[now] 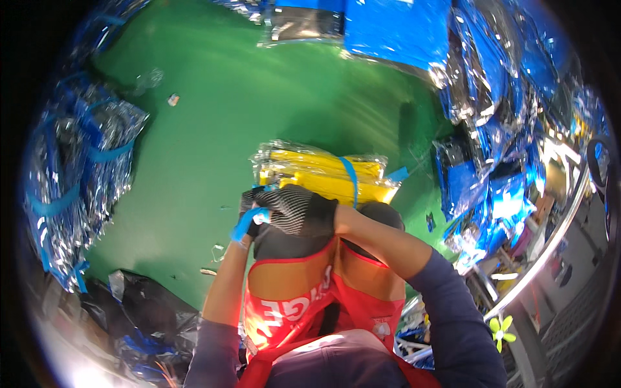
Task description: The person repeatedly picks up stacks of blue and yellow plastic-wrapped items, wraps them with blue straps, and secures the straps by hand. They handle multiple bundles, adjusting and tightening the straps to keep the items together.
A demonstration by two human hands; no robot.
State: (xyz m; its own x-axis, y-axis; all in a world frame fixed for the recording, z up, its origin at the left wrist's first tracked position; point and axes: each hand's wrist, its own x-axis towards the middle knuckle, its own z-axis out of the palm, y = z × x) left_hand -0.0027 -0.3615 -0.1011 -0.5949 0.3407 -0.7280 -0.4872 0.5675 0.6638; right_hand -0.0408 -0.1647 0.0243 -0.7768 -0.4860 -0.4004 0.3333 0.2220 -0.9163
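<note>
In front of my knees lies a bundle of yellow items in clear plastic bags [323,169]. One blue strap [351,178] runs round its right part. At its left end my two hands are close together, both in dark gloves with pale stripes. My right hand [301,210] reaches across, its fingers closed at a blue strip [246,224] that hangs over my left wrist. Partly hidden behind it, my left hand [248,202] is closed on the blue strip too. How the strip passes between the fingers cannot be seen.
Strapped bundles in shiny plastic [90,155] stand at the left on the green floor [187,155]. Blue bagged packages [398,32] are piled at the far side and right. Black plastic [149,304] lies at the lower left. A metal rail [543,258] curves along the right.
</note>
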